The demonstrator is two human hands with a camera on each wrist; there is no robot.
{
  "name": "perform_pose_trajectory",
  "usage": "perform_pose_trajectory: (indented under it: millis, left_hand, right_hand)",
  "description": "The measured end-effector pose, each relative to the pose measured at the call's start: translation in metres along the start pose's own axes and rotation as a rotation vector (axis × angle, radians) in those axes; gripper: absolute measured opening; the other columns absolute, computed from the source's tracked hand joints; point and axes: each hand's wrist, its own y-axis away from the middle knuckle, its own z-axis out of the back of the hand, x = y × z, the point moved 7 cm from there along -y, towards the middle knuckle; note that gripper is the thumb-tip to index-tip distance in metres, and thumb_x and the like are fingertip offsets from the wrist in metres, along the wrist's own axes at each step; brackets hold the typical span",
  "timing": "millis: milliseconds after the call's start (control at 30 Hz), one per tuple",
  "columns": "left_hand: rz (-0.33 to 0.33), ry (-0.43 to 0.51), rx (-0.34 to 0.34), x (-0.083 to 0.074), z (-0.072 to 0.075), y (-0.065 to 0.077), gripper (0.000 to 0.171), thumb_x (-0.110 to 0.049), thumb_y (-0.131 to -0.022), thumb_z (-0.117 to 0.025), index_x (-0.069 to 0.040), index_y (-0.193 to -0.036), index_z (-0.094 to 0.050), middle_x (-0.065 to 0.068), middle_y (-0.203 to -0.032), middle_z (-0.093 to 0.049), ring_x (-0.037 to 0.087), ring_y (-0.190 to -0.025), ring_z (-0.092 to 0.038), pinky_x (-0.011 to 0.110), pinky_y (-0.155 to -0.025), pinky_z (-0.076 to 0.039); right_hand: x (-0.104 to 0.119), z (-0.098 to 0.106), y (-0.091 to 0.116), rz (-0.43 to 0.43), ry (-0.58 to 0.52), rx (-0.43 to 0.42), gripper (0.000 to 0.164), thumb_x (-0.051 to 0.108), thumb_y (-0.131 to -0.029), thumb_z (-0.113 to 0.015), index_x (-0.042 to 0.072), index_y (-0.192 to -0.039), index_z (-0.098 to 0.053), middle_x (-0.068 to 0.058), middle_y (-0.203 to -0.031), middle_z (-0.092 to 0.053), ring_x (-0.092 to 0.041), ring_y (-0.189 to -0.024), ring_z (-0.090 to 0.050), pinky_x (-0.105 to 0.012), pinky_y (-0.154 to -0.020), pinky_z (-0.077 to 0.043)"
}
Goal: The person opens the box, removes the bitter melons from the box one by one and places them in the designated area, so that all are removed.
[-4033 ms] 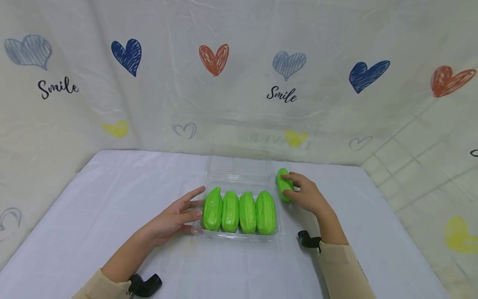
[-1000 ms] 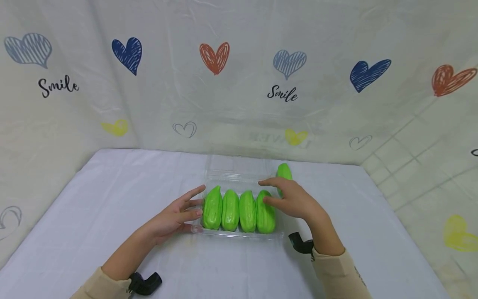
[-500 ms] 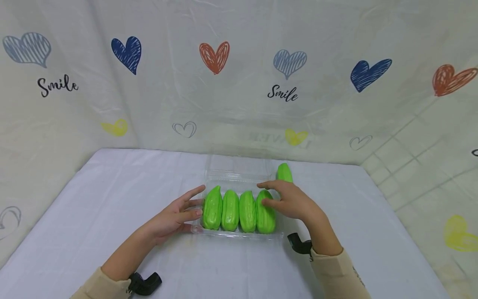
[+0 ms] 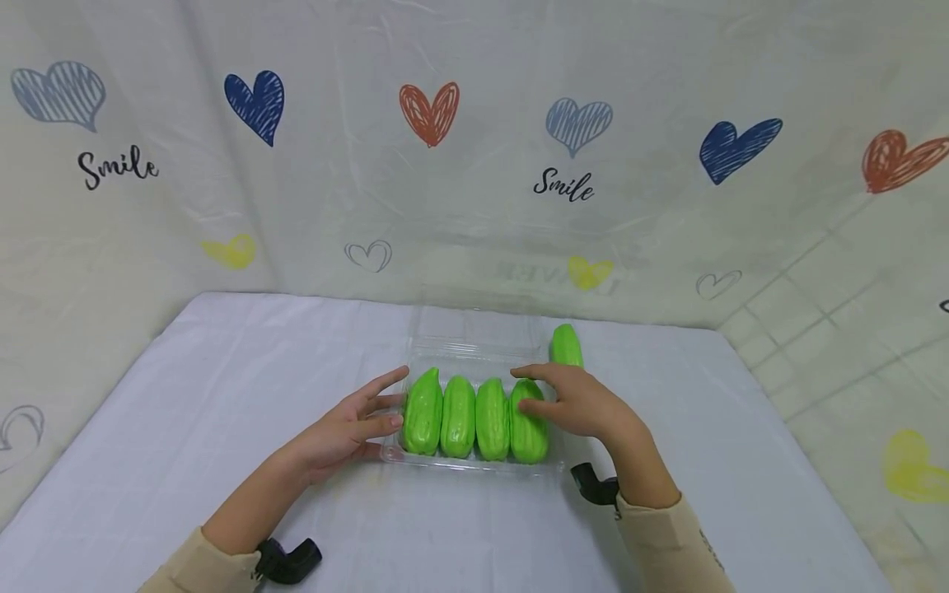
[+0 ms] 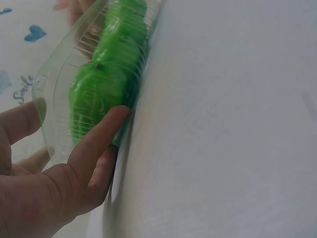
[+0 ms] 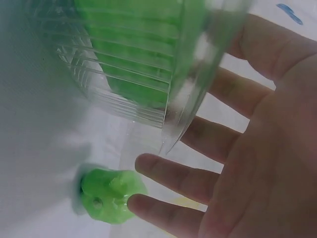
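Several bright green, ridged gourds (image 4: 458,420) stand side by side in a clear plastic clamshell box (image 4: 474,467). My left hand (image 4: 337,436) is at the box's left end, fingers spread and mostly straight, fingertips right at its wall. The left wrist view shows a fingertip against the lower side of the box. My right hand (image 4: 586,399) reaches over the right end, its fingers extended over the rightmost gourd (image 4: 530,441) and the rim. In the right wrist view its fingers (image 6: 178,178) are spread beside the box wall. A loose gourd (image 4: 567,344) lies beyond it, partly hidden by this hand.
The box's transparent lid (image 4: 474,329) stands open at the back, near the curtain (image 4: 474,206) printed with hearts. White cloth (image 4: 445,535) covers the table. A black wrist camera (image 4: 289,562) is on the left arm and another wrist camera (image 4: 595,484) on the right.
My right hand has let go of the loose gourd right of the box and moved left over the box's right end. It barely moves in the last second; the left hand stays put.
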Motion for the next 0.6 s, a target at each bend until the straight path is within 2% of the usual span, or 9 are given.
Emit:
perform_pose_trajectory:
  millis: [167,400,600]
  left_hand:
    - [0.0,-0.006,-0.002,0.0,0.0,0.0,0.076,-0.017,-0.1,-0.061,-0.029,-0.16,-0.017,0.022,-0.161,-0.021,0.034,-0.131,-0.05,0.043,-0.09,-0.054]
    - [-0.001,-0.013,-0.002,-0.001,0.0,0.0,0.076,-0.016,-0.1,-0.06,-0.029,-0.161,-0.017,0.022,-0.161,-0.021,0.034,-0.131,-0.05,0.042,-0.089,-0.054]
    - [-0.005,-0.01,0.001,-0.002,-0.001,0.001,0.076,-0.016,-0.1,-0.061,-0.029,-0.161,-0.016,0.023,-0.161,-0.02,0.034,-0.13,-0.05,0.042,-0.09,-0.054]
  right_hand:
    - [-0.001,-0.001,-0.001,0.002,0.008,0.008,0.052,0.029,-0.095,-0.067,0.009,-0.142,-0.055,-0.009,-0.143,-0.056,-0.034,-0.135,-0.049,-0.053,-0.107,-0.041]
    - [0.003,0.01,0.0,0.027,0.002,-0.073,0.049,0.024,-0.093,-0.07,0.01,-0.139,-0.058,-0.008,-0.138,-0.06,-0.031,-0.126,-0.056,-0.052,-0.103,-0.045]
    - [0.004,0.014,0.004,0.017,-0.007,-0.092,0.049,0.025,-0.093,-0.071,0.015,-0.139,-0.058,-0.008,-0.136,-0.061,-0.03,-0.124,-0.056,-0.052,-0.101,-0.046]
